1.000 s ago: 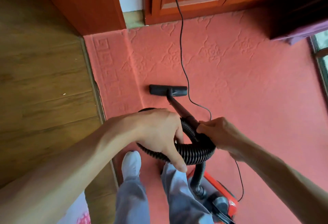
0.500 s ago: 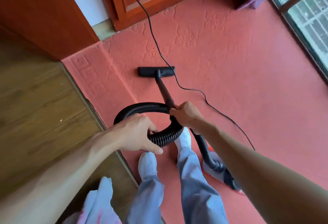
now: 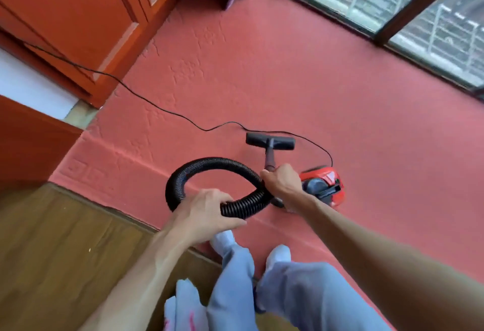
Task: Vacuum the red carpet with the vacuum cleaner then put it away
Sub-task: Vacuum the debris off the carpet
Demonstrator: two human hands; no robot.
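The red carpet (image 3: pixel 301 89) covers most of the floor ahead. The black floor nozzle (image 3: pixel 270 141) lies flat on it, joined to a short dark wand (image 3: pixel 269 159). My right hand (image 3: pixel 281 182) grips the top of the wand. A black ribbed hose (image 3: pixel 207 164) loops to the left, and my left hand (image 3: pixel 204 211) holds its lower stretch. The red vacuum body (image 3: pixel 323 185) sits on the carpet just right of my right hand, partly hidden by it.
A black power cord (image 3: pixel 157 106) runs from the wooden cabinets (image 3: pixel 78 16) at the left across the carpet to the vacuum. Wood flooring (image 3: pixel 52 239) borders the carpet at lower left. A window wall (image 3: pixel 392 3) closes the far right. My feet stand at the carpet's edge.
My view has swung right, toward the window. The nozzle now lies further right on the carpet and the vacuum body is beside my right hand. Both hands keep their holds.
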